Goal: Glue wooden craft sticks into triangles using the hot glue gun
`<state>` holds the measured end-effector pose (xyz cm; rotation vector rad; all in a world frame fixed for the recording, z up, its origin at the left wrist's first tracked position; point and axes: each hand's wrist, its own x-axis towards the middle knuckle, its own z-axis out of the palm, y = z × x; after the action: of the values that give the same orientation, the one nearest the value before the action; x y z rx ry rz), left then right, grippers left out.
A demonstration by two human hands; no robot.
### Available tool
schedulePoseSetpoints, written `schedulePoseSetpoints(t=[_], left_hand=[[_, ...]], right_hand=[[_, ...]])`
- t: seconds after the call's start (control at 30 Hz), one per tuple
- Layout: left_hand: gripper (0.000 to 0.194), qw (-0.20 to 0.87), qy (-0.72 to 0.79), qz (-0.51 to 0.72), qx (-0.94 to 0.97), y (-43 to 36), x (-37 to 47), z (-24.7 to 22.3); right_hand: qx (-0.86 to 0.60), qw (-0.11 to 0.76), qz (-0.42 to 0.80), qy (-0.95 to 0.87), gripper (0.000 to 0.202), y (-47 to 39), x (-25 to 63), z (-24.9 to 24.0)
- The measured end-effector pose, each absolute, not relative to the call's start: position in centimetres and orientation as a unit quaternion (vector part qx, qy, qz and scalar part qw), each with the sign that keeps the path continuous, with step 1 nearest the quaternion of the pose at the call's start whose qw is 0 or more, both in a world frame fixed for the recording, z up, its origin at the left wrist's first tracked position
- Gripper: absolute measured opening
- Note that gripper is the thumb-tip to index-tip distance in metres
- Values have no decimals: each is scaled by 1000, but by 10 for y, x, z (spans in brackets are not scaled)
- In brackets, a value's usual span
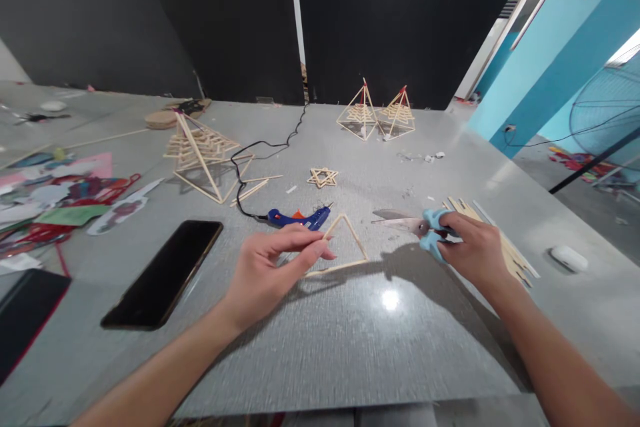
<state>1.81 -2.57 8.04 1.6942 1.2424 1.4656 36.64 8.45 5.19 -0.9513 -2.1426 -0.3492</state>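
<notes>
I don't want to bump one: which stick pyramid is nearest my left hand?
The left pyramid, just behind the phone; the other pyramids stand farther back, side by side.

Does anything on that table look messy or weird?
Yes, the heap of colourful scraps on the left looks messy: pieces overlap every which way. The blue glue gun lies on its side, with its black cord winding loosely across the table. I can't see anything spilled or broken.

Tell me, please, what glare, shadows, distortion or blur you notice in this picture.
Head view: a bright glare spot on the grey tabletop; same view: a dark shadow below the right hand and scissors; same view: paper scraps at left look smeared, and the picture's edges seem stretched.
</notes>
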Motion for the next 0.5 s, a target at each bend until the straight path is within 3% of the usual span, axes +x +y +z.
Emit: schedulePoseSetpoints(t=[0.17,0.5], left_hand=[[14,327,496,550,587,-27,20,82],[26,391,535,531,528,-28,23,85]], right_hand=[[-385,371,-129,-835,8,85,367,52],[-413,368,-113,-826,7,86,370,49]])
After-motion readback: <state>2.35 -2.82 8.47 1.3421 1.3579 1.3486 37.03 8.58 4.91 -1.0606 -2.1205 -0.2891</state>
